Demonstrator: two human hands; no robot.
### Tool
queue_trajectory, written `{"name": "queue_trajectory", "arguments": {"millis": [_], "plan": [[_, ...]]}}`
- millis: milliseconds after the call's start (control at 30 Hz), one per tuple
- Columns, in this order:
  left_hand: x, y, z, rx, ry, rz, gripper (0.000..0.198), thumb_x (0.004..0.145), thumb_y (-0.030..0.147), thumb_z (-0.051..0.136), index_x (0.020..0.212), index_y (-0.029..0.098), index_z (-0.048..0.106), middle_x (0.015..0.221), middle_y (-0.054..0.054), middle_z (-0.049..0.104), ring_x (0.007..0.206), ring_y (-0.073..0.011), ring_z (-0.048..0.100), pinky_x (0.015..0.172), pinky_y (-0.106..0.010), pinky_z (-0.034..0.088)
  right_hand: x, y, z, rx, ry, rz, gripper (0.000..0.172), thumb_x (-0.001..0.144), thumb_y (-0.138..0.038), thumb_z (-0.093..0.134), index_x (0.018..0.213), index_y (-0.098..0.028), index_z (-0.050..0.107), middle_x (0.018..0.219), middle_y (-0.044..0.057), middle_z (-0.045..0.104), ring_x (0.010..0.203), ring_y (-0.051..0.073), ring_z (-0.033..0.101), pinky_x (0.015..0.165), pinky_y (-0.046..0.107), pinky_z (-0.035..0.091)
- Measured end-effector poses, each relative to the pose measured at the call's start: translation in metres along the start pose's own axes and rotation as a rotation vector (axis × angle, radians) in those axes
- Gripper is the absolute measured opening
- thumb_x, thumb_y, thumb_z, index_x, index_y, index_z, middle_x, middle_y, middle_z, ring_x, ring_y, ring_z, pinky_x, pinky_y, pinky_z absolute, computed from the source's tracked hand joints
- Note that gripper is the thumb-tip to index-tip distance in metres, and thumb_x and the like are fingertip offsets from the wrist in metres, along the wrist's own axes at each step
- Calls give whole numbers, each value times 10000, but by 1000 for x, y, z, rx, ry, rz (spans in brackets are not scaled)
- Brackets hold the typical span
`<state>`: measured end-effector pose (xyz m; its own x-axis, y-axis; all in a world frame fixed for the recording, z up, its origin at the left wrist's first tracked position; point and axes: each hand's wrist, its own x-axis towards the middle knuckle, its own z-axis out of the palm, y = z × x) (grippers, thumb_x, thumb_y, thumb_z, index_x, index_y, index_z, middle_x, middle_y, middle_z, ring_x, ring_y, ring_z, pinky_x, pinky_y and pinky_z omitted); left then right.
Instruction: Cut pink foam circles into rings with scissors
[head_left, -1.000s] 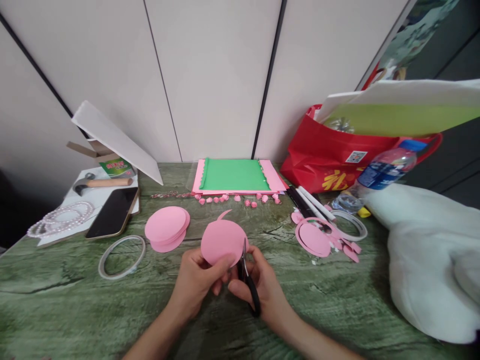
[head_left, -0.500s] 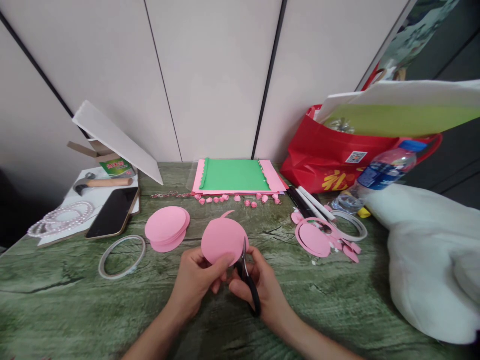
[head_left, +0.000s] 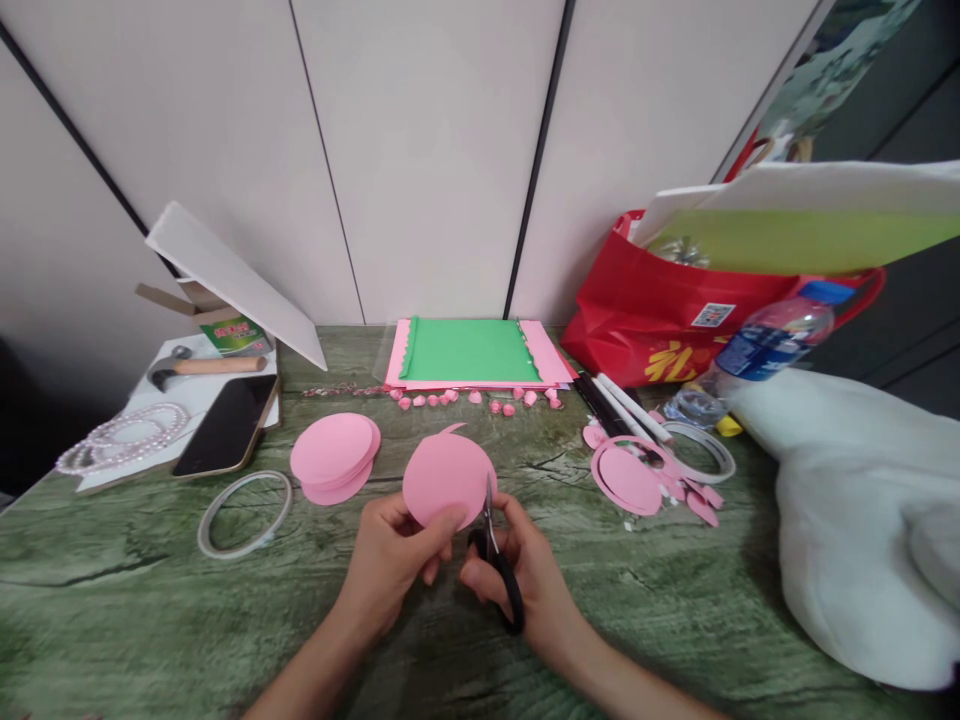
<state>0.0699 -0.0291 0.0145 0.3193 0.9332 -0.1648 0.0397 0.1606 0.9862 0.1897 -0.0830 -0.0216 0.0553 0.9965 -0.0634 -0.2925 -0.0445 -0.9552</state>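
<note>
Between thumb and fingers, my left hand (head_left: 394, 560) pinches a pink paper circle (head_left: 446, 478) by its lower edge. My right hand (head_left: 529, 565) is closed around the black handles of a pair of scissors (head_left: 504, 575). The blades point up and lie at the right edge of the circle, where a narrow rim of paper shows beyond them. A thin curl of paper sticks up at the circle's top. Left of it rests a small stack of pink paper circles (head_left: 335, 455).
Tape rolls (head_left: 246, 548) lie on both sides. At left are a phone (head_left: 227, 425), a hammer (head_left: 217, 366) and bead strings (head_left: 124, 440). Green paper (head_left: 471, 350) lies at the back. Pink offcuts (head_left: 630, 480), pens (head_left: 634, 408), a bottle (head_left: 780, 335), a red bag (head_left: 622, 310) and a white cushion (head_left: 862, 520) are right.
The scissor blades look closer together and the handles have shifted very slightly right. My left hand and the paper circle have hardly moved.
</note>
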Motion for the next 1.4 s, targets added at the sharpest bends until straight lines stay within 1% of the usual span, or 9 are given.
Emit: {"name": "queue_trajectory", "arguments": {"millis": [133, 467, 600, 867, 967, 1100, 1167, 1267, 1400], "plan": [[0, 1, 0, 10, 16, 2, 281, 637, 322, 689, 490, 123, 554, 398, 38, 492, 319, -36, 354, 327, -162, 231, 0, 2, -1, -20, 12, 8, 595, 578, -517, 721, 988, -240, 390, 538, -70, 519, 405, 84, 379, 421, 210, 294], [0, 1, -1, 4, 19, 14, 257, 644, 317, 687, 529, 126, 561, 402, 48, 485, 321, -32, 344, 326, -157, 225, -1, 5, -1, -24, 13, 14, 604, 591, -503, 723, 1006, -223, 385, 507, -80, 521, 385, 72, 373, 398, 183, 292], [0, 0, -1, 15, 26, 28, 257, 651, 314, 682, 529, 125, 559, 399, 47, 483, 322, -30, 337, 329, -158, 219, -2, 6, -2, -36, 17, 32, 580, 615, -500, 705, 1013, -229, 383, 507, -86, 525, 369, 76, 401, 380, 180, 302], [1, 2, 0, 3, 39, 45, 256, 651, 303, 682, 518, 124, 557, 392, 48, 479, 319, -31, 353, 329, -154, 234, -2, 7, -1, -17, 20, 60, 606, 590, -516, 707, 1016, -227, 386, 487, -84, 542, 330, 72, 399, 336, 170, 299], [0, 4, 1, -76, -5, 35, 265, 684, 321, 660, 539, 127, 552, 421, 40, 509, 312, -42, 399, 329, -157, 285, -2, 7, -1, 9, 8, 62, 614, 592, -498, 714, 1027, -222, 380, 495, -80, 554, 334, 69, 406, 335, 163, 304], [0, 4, 2, -178, -95, 10, 240, 735, 351, 616, 635, 137, 570, 469, 26, 569, 302, -66, 448, 322, -174, 341, -2, 9, 0, 19, -18, 47, 599, 584, -485, 729, 998, -212, 392, 535, -59, 586, 332, 56, 402, 331, 153, 291], [0, 3, 2, -163, -94, 13, 231, 727, 332, 633, 629, 130, 576, 465, 28, 567, 301, -57, 445, 325, -162, 334, -2, 10, 0, 21, -29, 32, 593, 586, -494, 727, 991, -216, 394, 550, -55, 587, 340, 61, 415, 336, 155, 291], [0, 1, 1, -108, -65, 16, 250, 704, 303, 661, 563, 119, 568, 443, 35, 547, 297, -35, 423, 323, -141, 299, -2, 10, 0, 22, -24, 18, 574, 606, -501, 717, 991, -225, 392, 549, -60, 565, 365, 70, 428, 363, 169, 306], [-1, 1, 2, -64, -58, -13, 286, 687, 305, 670, 509, 115, 551, 407, 38, 519, 280, -27, 385, 299, -138, 256, 0, 6, 0, 32, 0, -26, 569, 599, -483, 736, 975, -231, 392, 581, -70, 516, 462, 88, 446, 454, 207, 350]]}}
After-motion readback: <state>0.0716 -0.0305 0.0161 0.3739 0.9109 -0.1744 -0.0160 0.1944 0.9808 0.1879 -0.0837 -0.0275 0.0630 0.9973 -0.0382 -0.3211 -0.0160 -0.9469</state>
